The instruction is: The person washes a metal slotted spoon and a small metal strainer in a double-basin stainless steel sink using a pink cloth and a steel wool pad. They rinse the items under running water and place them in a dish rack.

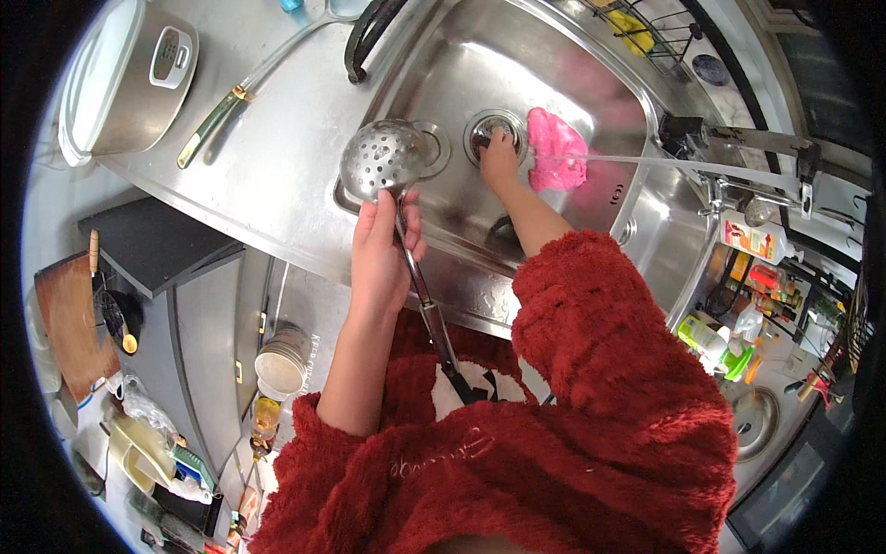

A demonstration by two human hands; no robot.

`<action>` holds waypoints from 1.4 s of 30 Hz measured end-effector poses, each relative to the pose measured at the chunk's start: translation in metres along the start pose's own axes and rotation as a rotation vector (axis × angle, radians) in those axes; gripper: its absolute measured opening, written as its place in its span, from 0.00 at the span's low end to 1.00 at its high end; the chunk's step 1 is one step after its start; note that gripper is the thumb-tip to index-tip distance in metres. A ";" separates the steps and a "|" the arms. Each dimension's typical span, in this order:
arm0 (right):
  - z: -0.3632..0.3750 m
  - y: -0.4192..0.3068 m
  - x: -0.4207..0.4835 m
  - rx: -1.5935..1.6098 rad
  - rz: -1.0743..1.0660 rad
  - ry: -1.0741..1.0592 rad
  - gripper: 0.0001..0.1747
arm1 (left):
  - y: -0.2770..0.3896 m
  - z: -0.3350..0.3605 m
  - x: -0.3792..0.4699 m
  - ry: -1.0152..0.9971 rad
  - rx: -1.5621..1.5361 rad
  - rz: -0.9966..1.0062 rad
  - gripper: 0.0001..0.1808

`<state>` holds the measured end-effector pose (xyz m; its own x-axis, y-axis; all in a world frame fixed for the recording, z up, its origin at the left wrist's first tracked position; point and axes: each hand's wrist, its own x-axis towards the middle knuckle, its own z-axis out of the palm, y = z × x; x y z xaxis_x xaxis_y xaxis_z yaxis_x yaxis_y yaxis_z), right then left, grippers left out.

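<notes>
My left hand (pixel 384 256) grips a perforated metal ladle (pixel 384 159) by the upper part of its handle. Its holed bowl is raised over the near left rim of a stainless steel sink (pixel 443 90), and the dark handle end points towards my body. Down in the basin, my right hand (pixel 500 163) has its fingers in the drain (pixel 477 128); whether they pinch anything there is hidden. Beside the drain lies a wet pink cloth (pixel 554 145). Water runs onto it from the faucet (pixel 754 138) at the right.
Left on the steel counter lie a long-handled utensil (pixel 214 124) and a lidded metal container (pixel 145 90). A black curved handle (pixel 367 41) juts over the sink's far left edge. A second basin (pixel 661 235), a soap bottle (pixel 754 235) and a wire rack (pixel 657 34) stand right.
</notes>
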<state>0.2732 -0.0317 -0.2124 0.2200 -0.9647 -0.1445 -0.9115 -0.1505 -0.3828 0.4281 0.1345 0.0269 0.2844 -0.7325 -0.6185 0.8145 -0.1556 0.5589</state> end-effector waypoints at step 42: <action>-0.005 -0.007 -0.005 -0.102 -0.117 0.029 0.19 | -0.003 -0.009 0.003 0.035 -0.003 -0.011 0.16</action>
<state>0.2768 -0.0268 -0.2047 0.3180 -0.9449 -0.0777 -0.9111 -0.2820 -0.3006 0.4310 0.1387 0.0189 0.2932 -0.7072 -0.6433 0.8192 -0.1610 0.5504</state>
